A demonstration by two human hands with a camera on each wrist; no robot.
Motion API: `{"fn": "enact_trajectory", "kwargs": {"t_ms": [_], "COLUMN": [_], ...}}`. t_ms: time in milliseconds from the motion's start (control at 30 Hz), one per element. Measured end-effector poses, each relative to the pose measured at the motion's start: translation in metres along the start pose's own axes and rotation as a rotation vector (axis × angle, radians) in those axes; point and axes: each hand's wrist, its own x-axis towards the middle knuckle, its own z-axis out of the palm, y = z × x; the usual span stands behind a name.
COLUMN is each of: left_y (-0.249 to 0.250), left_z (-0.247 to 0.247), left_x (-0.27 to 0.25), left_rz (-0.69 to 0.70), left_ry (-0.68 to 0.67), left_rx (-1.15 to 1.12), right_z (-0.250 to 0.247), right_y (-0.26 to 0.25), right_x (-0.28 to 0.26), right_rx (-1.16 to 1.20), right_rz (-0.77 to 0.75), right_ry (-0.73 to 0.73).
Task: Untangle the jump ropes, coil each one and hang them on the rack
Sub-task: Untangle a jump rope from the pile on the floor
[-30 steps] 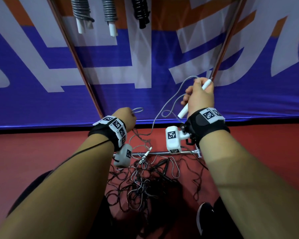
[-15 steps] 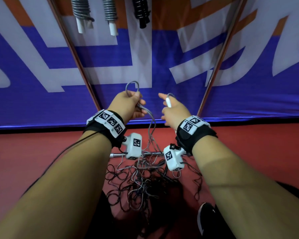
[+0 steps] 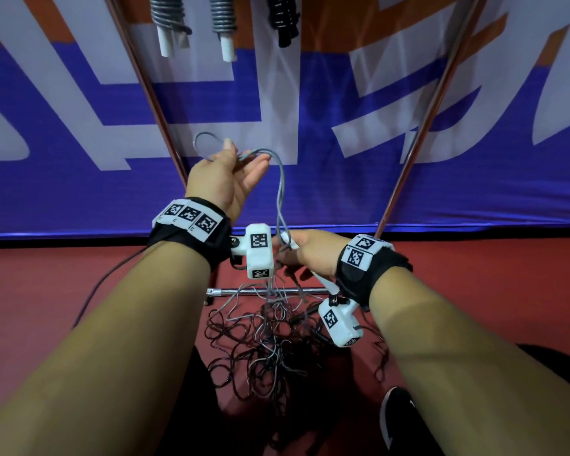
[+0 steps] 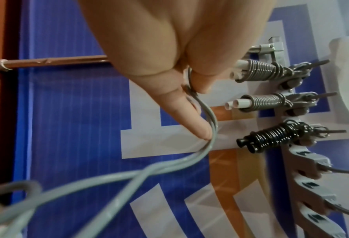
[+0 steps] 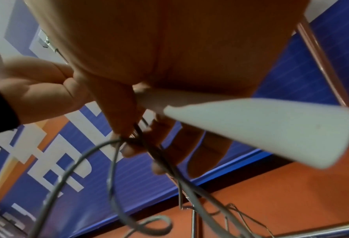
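Observation:
My left hand (image 3: 226,174) is raised and pinches a loop of the grey jump rope (image 3: 281,179) between thumb and fingers; the left wrist view shows the grey rope (image 4: 205,116) pinched at the fingertips. Lower and to the right, my right hand (image 3: 305,255) grips the rope's white handle (image 5: 251,128) and holds grey strands (image 5: 149,145) with its fingers. The rope runs down from both hands into a tangled pile of grey and black ropes (image 3: 270,350) on the red floor. Three coiled ropes (image 3: 224,24) hang on the rack (image 4: 304,161) above.
A chrome bar (image 3: 267,291) of the rack's base lies on the floor behind the pile. Two copper-coloured poles (image 3: 418,126) slant up against the blue and white banner. My black shoe (image 3: 397,419) is at the lower right. Several free hooks (image 4: 338,170) stand on the rack.
My right hand has dropped from beside the left hand down to the strands under the left wrist. My left hand has risen slightly, still holding the grey loop.

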Motion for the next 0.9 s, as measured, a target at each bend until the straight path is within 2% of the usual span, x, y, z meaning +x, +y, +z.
{"fn": "enact_trajectory", "kwargs": {"t_ms": [133, 200, 267, 300, 400, 433, 467, 533, 633, 767, 900], "left_y": [0.001, -0.002, -0.009, -0.011, -0.019, -0.022, -0.023, -0.029, -0.035, -0.038, -0.044], "left_z": [-0.011, -0.012, -0.010, -0.009, -0.007, -0.004, -0.003, -0.008, -0.014, -0.012, -0.013], "left_x": [0.012, 0.009, 0.000, -0.005, -0.011, -0.013, -0.015, -0.014, -0.010, -0.016, -0.021], "left_rz": [-0.035, -0.161, -0.303, -0.327, -0.205, -0.212, -0.273, -0.304, -0.352, -0.334, -0.441], "left_ry": [0.109, 0.059, -0.038, -0.067, -0.273, -0.276, -0.217, -0.159, -0.185, -0.260, -0.300], "left_rx": [0.026, 0.223, 0.518, 0.684, 1.141, 1.196, 1.174, 1.308, 1.520, 1.499, 1.293], "right_z": [-0.002, -0.007, -0.011, -0.011, -0.014, -0.014, -0.016, -0.018, -0.022, -0.028, -0.023], "right_y": [0.000, 0.000, -0.005, -0.008, -0.015, -0.017, -0.017, -0.018, -0.019, -0.019, -0.020], "right_x": [-0.001, 0.001, 0.003, 0.004, 0.005, 0.005, 0.006, 0.007, 0.006, 0.004, 0.005], "right_rx": [0.118, 0.098, 0.137, 0.151, 0.148, 0.200, 0.264, 0.378, 0.540, 0.604, 0.406], "right_rz": [-0.028, -0.045, -0.045, -0.039, -0.029, -0.024, -0.017, 0.003, 0.034, 0.039, -0.009], "right_ry": [0.144, 0.223, 0.262, 0.270, 0.300, 0.311, 0.321, 0.342, 0.335, 0.298, 0.324]}}
